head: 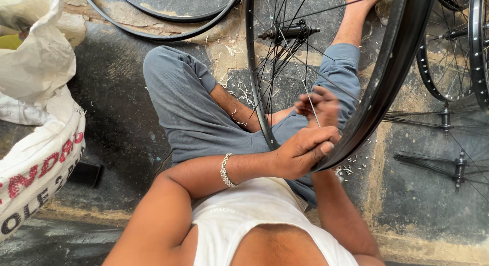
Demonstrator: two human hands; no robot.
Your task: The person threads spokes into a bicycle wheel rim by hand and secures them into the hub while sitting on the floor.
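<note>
Close under our chin, our left hand point(301, 153) clamps the black wheel rim point(387, 77) at its lower edge — rim rising up and away — while our right hand point(318, 107), blurred, pinches a spoke point(305, 85) just beyond, toward the hub point(289, 32).

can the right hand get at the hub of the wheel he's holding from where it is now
Probably yes. The right hand is already among the spokes inside the rim, and the hub lies just beyond it with only thin spokes between.
</note>
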